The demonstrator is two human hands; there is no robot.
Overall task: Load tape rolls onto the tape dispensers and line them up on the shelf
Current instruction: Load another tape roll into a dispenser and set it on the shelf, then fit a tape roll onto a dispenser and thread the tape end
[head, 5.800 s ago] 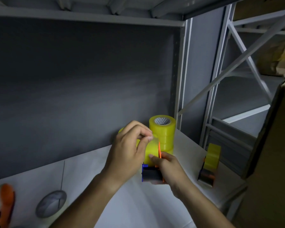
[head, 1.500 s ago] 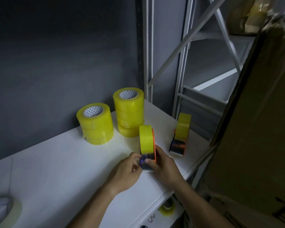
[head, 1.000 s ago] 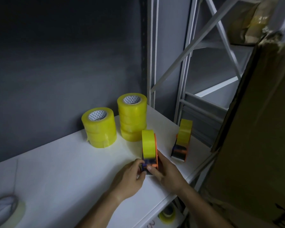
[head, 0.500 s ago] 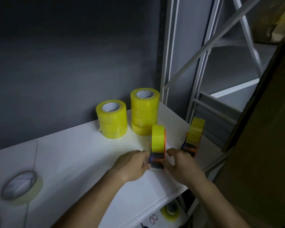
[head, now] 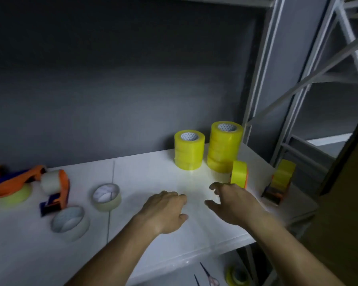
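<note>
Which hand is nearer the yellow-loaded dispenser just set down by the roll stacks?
Right. The right hand hovers just in front of that dispenser, fingertips nearly at its base. The left hand rests on the shelf farther left, clearly apart from it.

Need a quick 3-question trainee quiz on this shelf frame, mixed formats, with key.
1. True or false: the right hand grips the nearer loaded dispenser.
2. Multiple choice: the two stacks of yellow tape rolls, shorter and taller, stand
A. at the shelf's front edge
B. near the back wall, right of middle
C. on the lower shelf
3. Fill in: two loose pale tape rolls, one behind the other, lie on the shelf to the ____ of the left hand.

Key: 1 false, both hands are off it, fingers loose; 2 B; 3 left. The second loaded dispenser stands at the far right.
</note>
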